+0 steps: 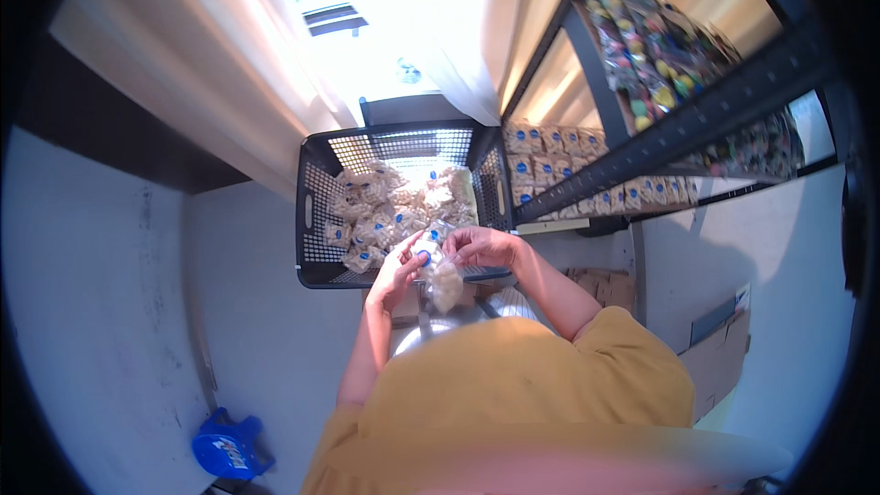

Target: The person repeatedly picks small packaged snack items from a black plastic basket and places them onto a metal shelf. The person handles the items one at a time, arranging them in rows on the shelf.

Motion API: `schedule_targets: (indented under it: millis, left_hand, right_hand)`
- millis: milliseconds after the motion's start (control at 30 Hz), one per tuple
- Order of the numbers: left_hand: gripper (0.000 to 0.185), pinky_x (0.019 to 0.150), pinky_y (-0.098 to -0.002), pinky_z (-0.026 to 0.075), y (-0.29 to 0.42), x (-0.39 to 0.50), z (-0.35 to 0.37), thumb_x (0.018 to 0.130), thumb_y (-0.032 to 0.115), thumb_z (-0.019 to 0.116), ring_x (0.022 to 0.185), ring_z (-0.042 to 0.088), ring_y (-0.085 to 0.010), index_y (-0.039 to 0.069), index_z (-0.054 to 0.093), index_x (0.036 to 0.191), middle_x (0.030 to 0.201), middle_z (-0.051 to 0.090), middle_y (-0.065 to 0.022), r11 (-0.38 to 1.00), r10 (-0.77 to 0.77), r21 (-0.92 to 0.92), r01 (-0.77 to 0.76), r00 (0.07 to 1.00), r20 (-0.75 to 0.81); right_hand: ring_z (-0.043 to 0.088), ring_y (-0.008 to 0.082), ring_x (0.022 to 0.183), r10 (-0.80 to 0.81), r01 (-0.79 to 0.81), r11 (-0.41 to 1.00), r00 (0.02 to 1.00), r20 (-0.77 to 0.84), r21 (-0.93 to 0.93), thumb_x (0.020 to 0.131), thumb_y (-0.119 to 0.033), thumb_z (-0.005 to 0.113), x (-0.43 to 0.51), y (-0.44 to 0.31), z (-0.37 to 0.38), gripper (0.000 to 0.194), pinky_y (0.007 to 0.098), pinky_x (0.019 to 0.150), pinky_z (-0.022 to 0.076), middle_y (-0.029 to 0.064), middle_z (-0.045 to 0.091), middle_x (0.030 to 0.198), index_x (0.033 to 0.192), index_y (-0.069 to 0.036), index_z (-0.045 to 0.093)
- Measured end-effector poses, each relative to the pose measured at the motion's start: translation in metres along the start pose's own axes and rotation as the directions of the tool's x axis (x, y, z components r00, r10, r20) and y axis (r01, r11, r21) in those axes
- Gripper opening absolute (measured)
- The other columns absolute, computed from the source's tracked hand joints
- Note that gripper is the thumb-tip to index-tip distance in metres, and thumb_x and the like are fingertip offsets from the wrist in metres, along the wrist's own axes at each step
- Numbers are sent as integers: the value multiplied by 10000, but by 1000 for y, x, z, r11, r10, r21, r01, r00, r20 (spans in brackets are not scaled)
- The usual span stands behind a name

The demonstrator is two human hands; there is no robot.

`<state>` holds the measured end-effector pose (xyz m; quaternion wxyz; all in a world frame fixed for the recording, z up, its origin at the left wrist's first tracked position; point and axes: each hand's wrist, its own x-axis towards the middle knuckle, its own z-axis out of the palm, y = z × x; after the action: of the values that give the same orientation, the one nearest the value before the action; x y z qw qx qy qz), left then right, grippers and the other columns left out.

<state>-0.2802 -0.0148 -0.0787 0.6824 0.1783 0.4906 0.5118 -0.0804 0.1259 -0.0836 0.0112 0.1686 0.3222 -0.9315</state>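
My left hand (pixel 399 270) holds a clear plastic bag of pale, rounded pieces (pixel 443 282), its thumb by a round blue sticker. At the bag's right edge, the fingertips of my right hand (pixel 481 247) pinch the plastic. Both hands are over the near rim of a black plastic basket (pixel 306 220). Inside the basket lie several similar packed bags (pixel 375 227) with blue stickers. What the pieces in the bags are, I cannot tell.
Right of the basket, a dark metal rack (pixel 660 120) carries rows of stickered packs (pixel 550 161) and, higher up, bags with colourful contents (pixel 636 48). A blue plastic stool (pixel 230 447) is at lower left. Cardboard (pixel 718 357) leans at lower right. Curtains (pixel 206 34) hang beside the bright window.
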Motion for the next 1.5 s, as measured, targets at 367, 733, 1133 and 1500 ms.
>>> schedule_targets:
  millis: [367, 733, 1133, 1500]
  left_hand:
    - [463, 788, -302, 531, -17, 25, 67, 789, 77, 732, 958, 615, -145, 45, 501, 1189, 1072, 614, -48, 1000, 11, 11, -9, 981, -195]
    - [358, 764, -371, 565, -76, 53, 166, 937, 262, 592, 1033, 604, -216, 81, 428, 1199, 1180, 555, -100, 953, -76, -281, 108, 990, 122]
    - [467, 858, -439, 527, -107, 64, 243, 804, 40, 677, 1047, 571, -224, 59, 392, 1174, 1160, 528, -97, 990, -123, -56, 126, 991, 60]
    - [352, 866, -431, 529, -129, 87, 312, 891, 129, 640, 1032, 572, -249, 46, 404, 1138, 1112, 525, -114, 988, -155, 19, 155, 987, 41]
  right_hand:
    - [581, 105, 930, -456, 285, 856, 809, -371, -431, 854, -26, 629, -111, -8, -30, 83, 259, 812, 465, 28, 618, 968, 895, -74, 575]
    - [577, 232, 777, -927, -47, 64, 368, -77, -997, 799, -74, 675, -167, -4, 21, 100, 347, 707, 461, 79, 573, 838, 832, -47, 584]
    - [597, 267, 912, -846, 1, 312, 454, -278, -950, 778, -138, 722, -265, -5, -41, 286, 382, 812, 490, 118, 597, 977, 1017, -48, 593]
    - [589, 249, 927, -543, -313, 392, 680, -492, -865, 751, -349, 771, -341, -1, -106, 487, 339, 804, 473, 134, 598, 1040, 1080, -23, 621]
